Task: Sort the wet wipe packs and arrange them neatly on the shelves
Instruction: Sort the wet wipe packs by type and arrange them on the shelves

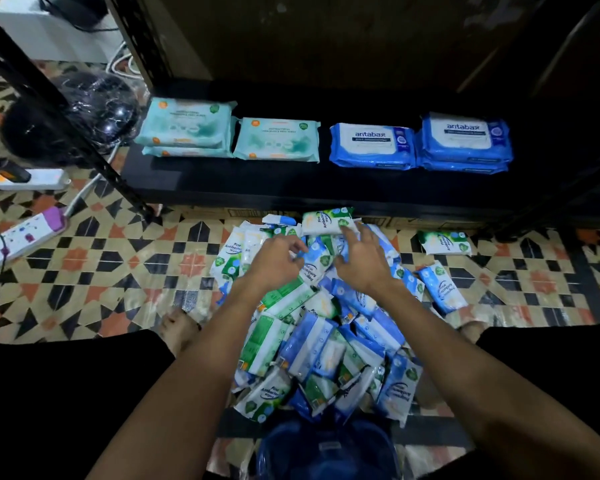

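Nearest me: blue basket (326, 452), rim at frame bottom, contents not visible. Beyond it, pile of wipe packs (312, 341) on tiled floor (101, 271), green & blue mixed. L hand (274, 263) over pile, fingers loosely curled, grip unclear. R hand (362, 258) fingers spread, reaching a green pack (326, 221), no hold seen. Far: black shelf (222, 181) w/ teal packs (187, 128) left, blue antabax packs (463, 138) right.
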